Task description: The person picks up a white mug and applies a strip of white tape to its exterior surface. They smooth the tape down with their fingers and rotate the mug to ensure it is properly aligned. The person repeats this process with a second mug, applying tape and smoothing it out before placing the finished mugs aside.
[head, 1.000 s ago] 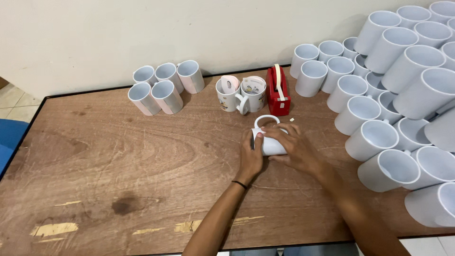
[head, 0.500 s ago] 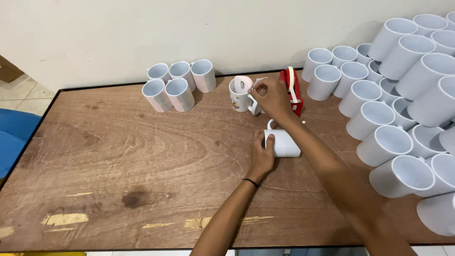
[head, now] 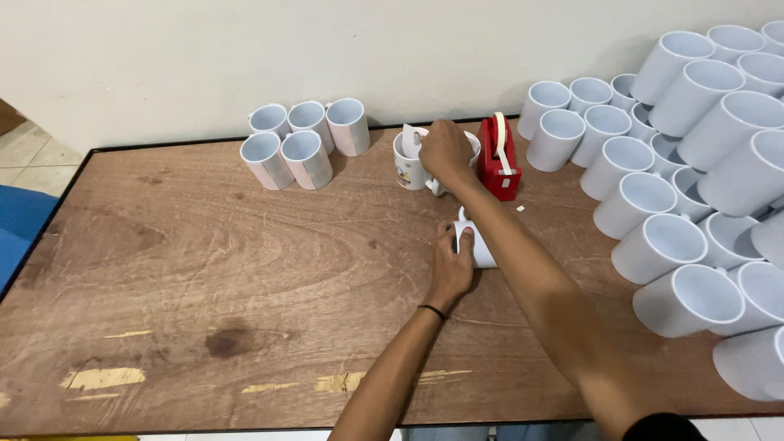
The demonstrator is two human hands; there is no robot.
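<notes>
My left hand holds a white mug that lies on its side on the wooden table. My right hand reaches to the back of the table. Its fingers are closed on a paper sheet that sticks out of a printed mug. A second mug stands just behind that hand, mostly hidden. A red tape dispenser stands right of the two mugs.
Several white mugs lie stacked on their sides along the right side. A cluster of paper-wrapped mugs sits at the back left. A wall runs behind the table. A blue object is at the left edge.
My right hand left the lying mug and reached back to the standing mugs, where it took hold of the paper sheet. My left hand stayed on the lying mug.
</notes>
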